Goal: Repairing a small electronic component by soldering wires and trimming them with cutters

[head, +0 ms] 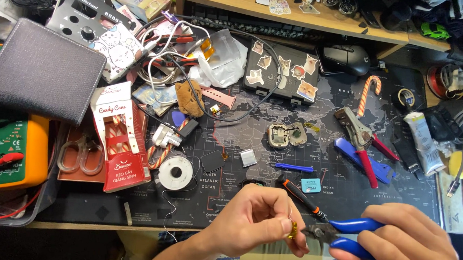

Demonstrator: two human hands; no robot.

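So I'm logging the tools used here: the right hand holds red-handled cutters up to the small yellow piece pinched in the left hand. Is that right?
Not quite: the cutters in the right hand have blue handles, not red. The head view shows this. The rest stands: their tip meets the small yellow piece pinched in the left hand. A red-handled tool lies on the mat, untouched.

Even, fairly bright light falls from above, so shadows stay short and soft. The right hand (399, 232) and left hand (255, 216) are sharp, with faint glare on plastic beyond them. The frame bows slightly at its edges.
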